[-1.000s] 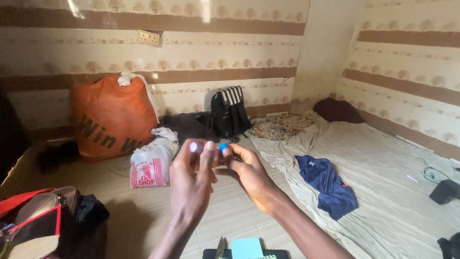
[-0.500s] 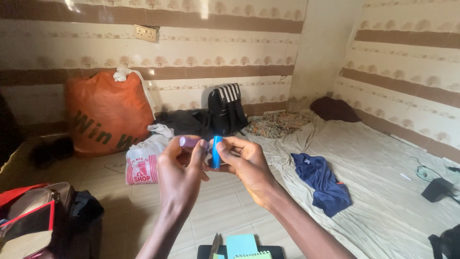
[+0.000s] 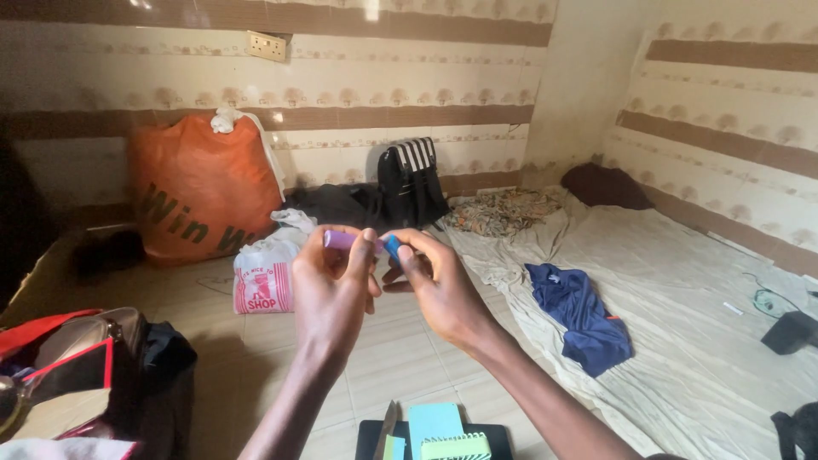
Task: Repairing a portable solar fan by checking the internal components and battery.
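Observation:
Both my hands are raised in front of me at the middle of the head view. My left hand (image 3: 332, 285) pinches a small purple tube-like piece (image 3: 341, 240) between thumb and fingers. My right hand (image 3: 434, 285) pinches a small blue piece (image 3: 393, 247) right beside it. The two pieces meet end to end between my fingertips; whether they are joined I cannot tell.
An orange sack (image 3: 200, 192) stands by the tiled wall, a white shopping bag (image 3: 264, 277) before it, a black backpack (image 3: 411, 181) further right. A sheet-covered mattress (image 3: 682, 341) bears a blue garment (image 3: 579, 311). Open bag (image 3: 85, 375) at left. Coloured note pads (image 3: 434, 430) lie below.
My hands have stayed raised with the purple and blue pieces. The blue piece, held upright half a second ago, now lies in line against the purple one. The view shifted slightly.

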